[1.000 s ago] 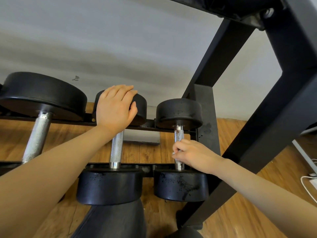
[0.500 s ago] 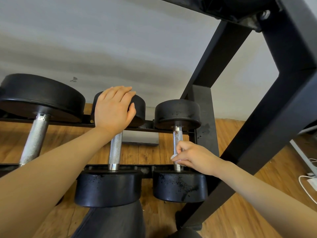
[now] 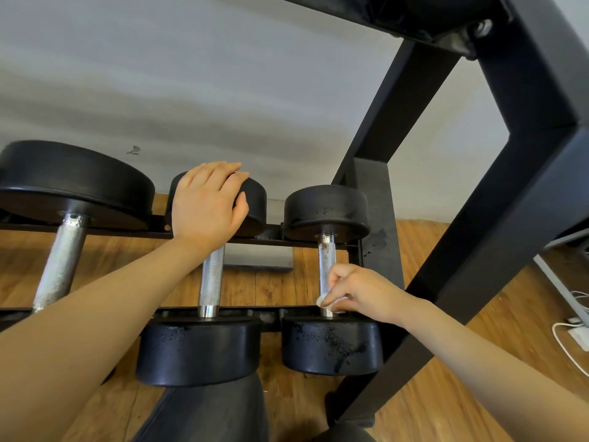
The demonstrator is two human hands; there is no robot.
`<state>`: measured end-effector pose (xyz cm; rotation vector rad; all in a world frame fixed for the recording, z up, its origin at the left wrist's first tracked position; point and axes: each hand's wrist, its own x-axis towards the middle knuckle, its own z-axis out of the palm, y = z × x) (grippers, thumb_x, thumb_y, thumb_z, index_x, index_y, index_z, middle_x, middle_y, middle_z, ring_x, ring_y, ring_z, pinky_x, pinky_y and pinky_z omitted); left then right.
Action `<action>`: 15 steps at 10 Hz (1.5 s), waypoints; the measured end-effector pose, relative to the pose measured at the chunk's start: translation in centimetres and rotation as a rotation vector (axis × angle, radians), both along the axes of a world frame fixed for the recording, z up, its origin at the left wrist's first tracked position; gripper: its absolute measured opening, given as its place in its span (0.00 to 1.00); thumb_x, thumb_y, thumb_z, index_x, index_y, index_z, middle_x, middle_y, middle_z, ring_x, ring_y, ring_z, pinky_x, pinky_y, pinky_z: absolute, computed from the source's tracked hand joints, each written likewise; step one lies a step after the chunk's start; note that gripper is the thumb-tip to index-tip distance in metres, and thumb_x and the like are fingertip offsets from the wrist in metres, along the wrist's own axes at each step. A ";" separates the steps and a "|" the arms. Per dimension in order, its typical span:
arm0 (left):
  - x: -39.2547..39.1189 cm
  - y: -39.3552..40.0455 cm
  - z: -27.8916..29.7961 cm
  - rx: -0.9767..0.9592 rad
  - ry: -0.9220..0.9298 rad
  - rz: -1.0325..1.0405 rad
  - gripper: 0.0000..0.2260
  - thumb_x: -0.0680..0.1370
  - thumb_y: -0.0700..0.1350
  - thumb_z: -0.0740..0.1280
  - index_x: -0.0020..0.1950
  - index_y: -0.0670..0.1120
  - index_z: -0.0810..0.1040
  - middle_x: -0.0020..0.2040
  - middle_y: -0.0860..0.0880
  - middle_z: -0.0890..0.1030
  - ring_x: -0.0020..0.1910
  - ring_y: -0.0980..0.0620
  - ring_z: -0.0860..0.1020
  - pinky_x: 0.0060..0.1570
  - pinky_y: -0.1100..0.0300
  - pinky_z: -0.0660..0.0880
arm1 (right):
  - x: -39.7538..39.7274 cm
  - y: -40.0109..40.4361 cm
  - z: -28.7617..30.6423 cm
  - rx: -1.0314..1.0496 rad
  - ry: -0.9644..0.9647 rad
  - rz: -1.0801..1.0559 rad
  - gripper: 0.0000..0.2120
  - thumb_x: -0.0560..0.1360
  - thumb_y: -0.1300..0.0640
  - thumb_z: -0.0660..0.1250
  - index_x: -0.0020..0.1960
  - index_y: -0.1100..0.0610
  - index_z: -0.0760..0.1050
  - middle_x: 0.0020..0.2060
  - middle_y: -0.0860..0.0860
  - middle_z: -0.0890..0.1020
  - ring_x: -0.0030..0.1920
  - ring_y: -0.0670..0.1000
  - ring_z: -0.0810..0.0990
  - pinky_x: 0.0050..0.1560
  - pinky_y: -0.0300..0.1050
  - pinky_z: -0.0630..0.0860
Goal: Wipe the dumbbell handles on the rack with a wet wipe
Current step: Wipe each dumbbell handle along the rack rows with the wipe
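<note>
Your right hand point(image 3: 360, 291) is curled around the near end of the handle point(image 3: 326, 266) of the rightmost dumbbell point(image 3: 328, 282), fingers and thumb pinching a small white wet wipe point(image 3: 325, 302) against the metal just above the near weight head. The far part of that handle is bare and shows rust-coloured specks near the far head.

Your left hand point(image 3: 208, 202) rests flat on the far head of the middle dumbbell point(image 3: 210, 282), fingers straight and close together, thumb lying along the head's right side. Its handle runs bare from your wrist down to the near head.

A third, larger dumbbell point(image 3: 63, 218) lies to the left, its handle dull and spotted. All three sit across the two black rails of the rack point(image 3: 446, 250), whose slanted posts rise at the right. A wooden floor point(image 3: 446, 409) shows beneath, and white cables point(image 3: 570, 339) lie at the far right edge.
</note>
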<state>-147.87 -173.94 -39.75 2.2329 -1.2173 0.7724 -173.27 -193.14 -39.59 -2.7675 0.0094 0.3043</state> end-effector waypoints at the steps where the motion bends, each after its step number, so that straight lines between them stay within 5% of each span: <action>1: 0.0 0.0 0.0 0.001 -0.007 0.002 0.18 0.81 0.49 0.56 0.63 0.44 0.80 0.63 0.44 0.80 0.63 0.44 0.77 0.66 0.46 0.70 | -0.7 0.1 -0.4 0.031 -0.013 -0.031 0.08 0.74 0.53 0.72 0.53 0.48 0.84 0.45 0.45 0.71 0.45 0.43 0.72 0.46 0.43 0.75; 2: 0.0 -0.1 0.0 0.001 -0.007 0.003 0.18 0.81 0.49 0.56 0.63 0.44 0.80 0.63 0.44 0.80 0.63 0.44 0.77 0.65 0.46 0.70 | -0.6 0.2 -0.3 0.070 0.016 -0.041 0.09 0.73 0.53 0.72 0.53 0.48 0.84 0.44 0.46 0.72 0.46 0.46 0.73 0.47 0.46 0.75; 5: 0.0 -0.1 -0.1 -0.022 -0.022 -0.008 0.18 0.81 0.48 0.56 0.62 0.43 0.80 0.63 0.44 0.80 0.63 0.44 0.77 0.64 0.46 0.71 | -1.4 -0.1 -0.7 0.193 0.002 -0.114 0.07 0.73 0.57 0.73 0.51 0.52 0.85 0.46 0.48 0.74 0.50 0.45 0.75 0.55 0.34 0.73; 8: 0.1 -0.1 -0.1 -0.019 -0.010 -0.005 0.18 0.81 0.49 0.56 0.62 0.44 0.80 0.63 0.44 0.80 0.63 0.44 0.77 0.65 0.46 0.70 | -1.7 -0.1 -2.4 0.225 -0.351 -0.311 0.10 0.70 0.66 0.75 0.48 0.56 0.85 0.46 0.46 0.77 0.48 0.46 0.77 0.50 0.36 0.76; 10: 0.0 0.0 0.0 -0.017 0.000 -0.008 0.18 0.81 0.49 0.56 0.62 0.44 0.80 0.63 0.44 0.80 0.63 0.44 0.77 0.65 0.46 0.71 | -2.0 0.2 -2.0 0.442 -0.175 -0.372 0.08 0.71 0.60 0.74 0.49 0.52 0.85 0.47 0.49 0.77 0.50 0.47 0.77 0.56 0.38 0.75; 12: 0.0 -0.1 0.0 -0.011 0.000 -0.005 0.19 0.81 0.49 0.55 0.63 0.44 0.80 0.63 0.44 0.80 0.63 0.44 0.77 0.65 0.46 0.71 | -2.6 0.3 -2.1 0.636 -0.172 -0.596 0.08 0.70 0.64 0.75 0.44 0.52 0.86 0.44 0.49 0.81 0.47 0.45 0.80 0.52 0.37 0.74; 15: -0.1 0.0 0.0 -0.009 -0.004 0.002 0.19 0.81 0.49 0.55 0.63 0.44 0.80 0.63 0.44 0.80 0.63 0.44 0.77 0.65 0.46 0.70 | -2.2 0.2 -2.1 0.592 -0.186 -0.542 0.07 0.68 0.66 0.77 0.41 0.55 0.86 0.42 0.49 0.81 0.44 0.45 0.80 0.51 0.38 0.76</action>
